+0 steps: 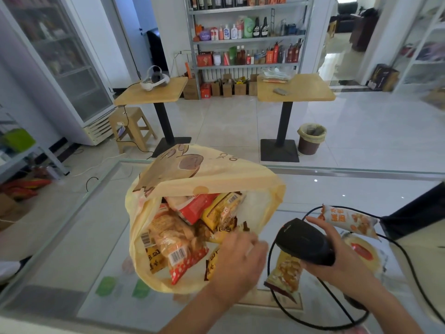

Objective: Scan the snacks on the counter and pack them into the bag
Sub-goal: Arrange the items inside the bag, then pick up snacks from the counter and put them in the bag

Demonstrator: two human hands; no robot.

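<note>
The glass counter (pixel 72 249) carries a yellow plastic bag (pixel 216 174), which lies left of centre with its mouth open toward me. Inside the bag sit several snack packs: a clear cracker pack with a red dotted end (pixel 178 247) at the left, a red pack (pixel 195 208) above it, and a yellow pack (pixel 221 209) to the right of the red one. My left hand (pixel 240 259) is positioned over the near right edge of the bag mouth, back of the hand up. It is motion-blurred, so I cannot tell how far the fingers are closed or whether they hold anything. Just right of the bag, an orange snack packet (pixel 287 271) lies flat on the counter, partly under the barcode scanner (pixel 305 242). My right hand (pixel 342 261) grips the black scanner by its handle, fingers wrapped around it, with the scanner head pointing left toward the bag. The black scanner cable (pixel 269 261) loops on the counter around the orange packet. Behind the right hand lies a white and orange snack packet (pixel 349 221), and just right of the hand lies a round pastry in clear wrap (pixel 363 254).
</note>
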